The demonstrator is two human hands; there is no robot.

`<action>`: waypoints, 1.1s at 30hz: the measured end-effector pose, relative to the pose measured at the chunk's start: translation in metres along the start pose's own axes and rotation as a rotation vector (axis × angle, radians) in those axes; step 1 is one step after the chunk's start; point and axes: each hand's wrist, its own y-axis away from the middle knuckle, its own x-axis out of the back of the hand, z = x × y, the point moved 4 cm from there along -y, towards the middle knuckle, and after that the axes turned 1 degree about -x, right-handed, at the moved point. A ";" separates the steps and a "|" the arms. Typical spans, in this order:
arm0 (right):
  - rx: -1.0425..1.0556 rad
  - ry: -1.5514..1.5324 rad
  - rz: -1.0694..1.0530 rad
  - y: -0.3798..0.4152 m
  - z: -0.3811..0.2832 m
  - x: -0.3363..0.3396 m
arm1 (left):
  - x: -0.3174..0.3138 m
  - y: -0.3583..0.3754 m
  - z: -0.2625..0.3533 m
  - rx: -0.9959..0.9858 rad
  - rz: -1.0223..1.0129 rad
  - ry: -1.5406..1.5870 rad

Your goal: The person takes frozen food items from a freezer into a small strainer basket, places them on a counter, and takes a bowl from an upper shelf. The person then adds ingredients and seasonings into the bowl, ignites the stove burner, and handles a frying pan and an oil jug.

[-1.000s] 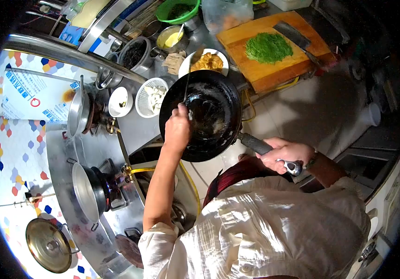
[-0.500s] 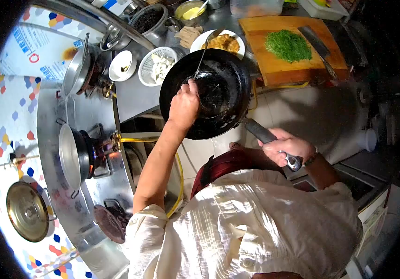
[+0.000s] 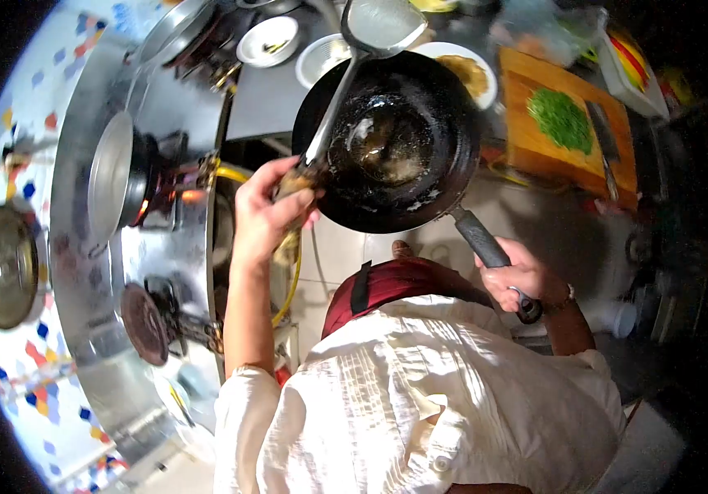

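My left hand (image 3: 270,206) is wrapped round the handle of a long metal spatula (image 3: 333,115). Its broad head is raised past the far rim of the black wok (image 3: 444,107), close to the camera. A wet, glossy patch like oil shows in the bottom of the wok. Around the wok's dark handle my right hand (image 3: 520,276) is closed, keeping the pan in the air in front of my body. Just beyond the rim is a white plate (image 3: 489,70) of golden-brown food, partly covered by the wok.
Chopped greens (image 3: 559,119) and a cleaver (image 3: 605,136) lie on a wooden board (image 3: 531,169) at right. A white basket (image 3: 308,62) and small bowl (image 3: 267,41) stand behind. Leftward, a pan (image 3: 113,177) sits over a lit burner; a lid (image 3: 4,267) is farther left.
The spatula has risen out of the wok toward the camera, and my left hand has moved left and down to the wok's edge. Liquid now glistens inside. The view has shifted.
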 end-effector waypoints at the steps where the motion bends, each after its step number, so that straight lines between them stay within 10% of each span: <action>1: -0.010 0.042 -0.016 -0.005 -0.001 -0.002 | 0.019 0.020 -0.002 -0.004 0.064 0.006; 17: -0.401 0.410 -0.471 -0.149 0.040 -0.211 | 0.183 0.334 -0.029 -0.013 1.009 0.140; 33: -0.415 0.374 -0.826 -0.310 0.220 -0.514 | 0.396 0.489 -0.080 -0.090 1.273 0.111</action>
